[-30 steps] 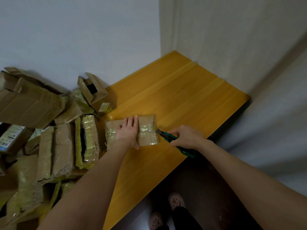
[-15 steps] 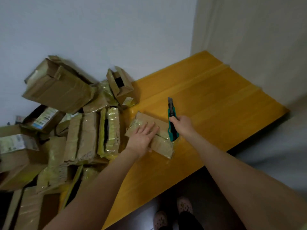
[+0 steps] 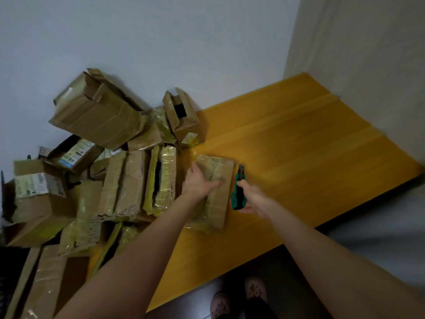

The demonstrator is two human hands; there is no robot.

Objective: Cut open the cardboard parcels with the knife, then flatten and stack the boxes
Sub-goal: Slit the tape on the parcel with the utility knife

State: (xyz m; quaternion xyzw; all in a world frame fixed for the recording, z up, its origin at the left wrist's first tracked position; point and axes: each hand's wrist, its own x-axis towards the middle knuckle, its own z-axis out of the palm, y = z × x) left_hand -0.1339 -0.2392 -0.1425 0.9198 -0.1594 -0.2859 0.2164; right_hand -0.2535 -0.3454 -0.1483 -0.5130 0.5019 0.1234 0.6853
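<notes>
A small taped cardboard parcel [image 3: 215,194] lies lengthwise on the yellow wooden table [image 3: 299,162]. My left hand [image 3: 200,183] rests on its top, fingers spread across the tape and pressing it down. My right hand [image 3: 250,199] grips a green utility knife [image 3: 238,192] at the parcel's right edge, blade end pointing away from me along that side. The blade tip is too blurred to make out.
A heap of opened and flattened cardboard boxes [image 3: 96,171] fills the table's left part. A small open box [image 3: 182,120] stands behind the parcel by the wall. The table's front edge runs diagonally; my feet [image 3: 239,298] stand on the dark floor below.
The parcel has turned from crosswise to lengthwise. The knife moved from its right end to alongside its right edge, and now sits lower than half a second ago. The view swung left.
</notes>
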